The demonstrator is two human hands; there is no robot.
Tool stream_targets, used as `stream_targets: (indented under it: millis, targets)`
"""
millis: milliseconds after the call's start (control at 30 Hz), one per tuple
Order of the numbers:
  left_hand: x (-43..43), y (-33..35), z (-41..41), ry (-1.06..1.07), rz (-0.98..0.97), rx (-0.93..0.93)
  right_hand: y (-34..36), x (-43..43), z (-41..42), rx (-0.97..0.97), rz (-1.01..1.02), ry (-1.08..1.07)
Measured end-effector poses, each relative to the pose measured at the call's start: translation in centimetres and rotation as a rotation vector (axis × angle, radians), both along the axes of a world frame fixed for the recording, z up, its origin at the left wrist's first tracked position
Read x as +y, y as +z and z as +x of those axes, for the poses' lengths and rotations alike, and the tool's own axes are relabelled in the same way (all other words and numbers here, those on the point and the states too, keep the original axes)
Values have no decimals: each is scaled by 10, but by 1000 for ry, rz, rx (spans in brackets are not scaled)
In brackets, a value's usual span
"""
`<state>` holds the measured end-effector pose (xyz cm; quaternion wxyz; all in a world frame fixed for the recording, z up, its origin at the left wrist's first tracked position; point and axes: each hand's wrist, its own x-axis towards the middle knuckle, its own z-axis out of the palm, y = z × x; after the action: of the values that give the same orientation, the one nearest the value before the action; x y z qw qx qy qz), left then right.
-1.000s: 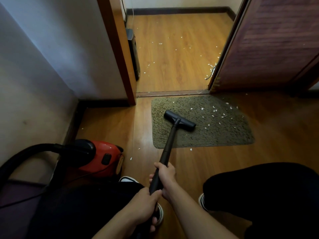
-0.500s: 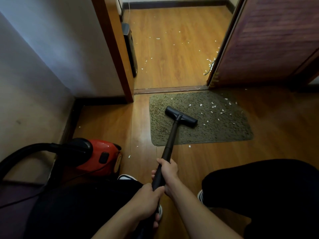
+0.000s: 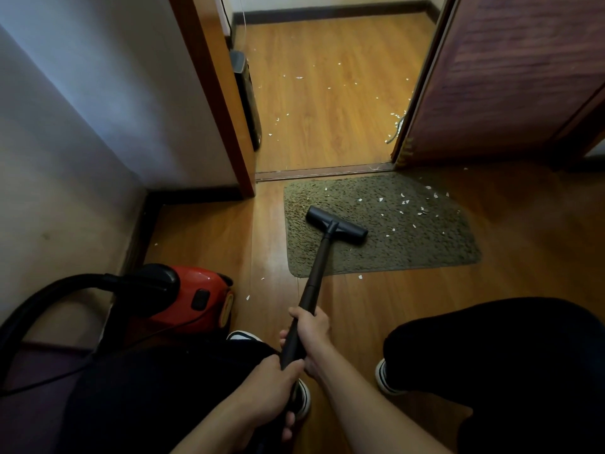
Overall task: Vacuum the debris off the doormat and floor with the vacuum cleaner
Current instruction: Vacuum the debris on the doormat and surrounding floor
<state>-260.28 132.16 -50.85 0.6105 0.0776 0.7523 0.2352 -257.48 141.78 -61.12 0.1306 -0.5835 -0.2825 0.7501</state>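
A black vacuum wand [image 3: 315,276] runs from my hands down to its flat black nozzle [image 3: 336,225], which lies on the left half of the olive-green doormat [image 3: 425,244]. My right hand [image 3: 309,332] grips the wand higher up its shaft, and my left hand [image 3: 273,388] grips it closer to my body. White debris flakes [image 3: 406,204] are scattered over the mat's right half and on the wooden floor [image 3: 327,103] past the doorway. The red canister vacuum [image 3: 196,298] sits at my left with its black hose [image 3: 49,296] curving away.
A wooden door frame [image 3: 226,126] and a wall stand at left, and an open dark door [image 3: 510,77] at right. A black device [image 3: 248,96] leans just inside the doorway. My knees in dark trousers [image 3: 510,365] and shoes frame the lower view.
The nozzle has slid slightly back and to the left on the mat, and the view has tilted so the doorway floor shows more. Both hands keep their hold on the wand.
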Motion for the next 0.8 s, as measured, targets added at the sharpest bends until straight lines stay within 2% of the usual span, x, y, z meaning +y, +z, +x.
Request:
stream_targets:
  millis: [467, 800]
  targets:
    - [34, -16, -4, 23, 61, -50, -3, 39, -2, -34, 47, -14]
    - [-3, -15, 7, -28, 11, -7, 0, -2, 12, -51, 36, -12]
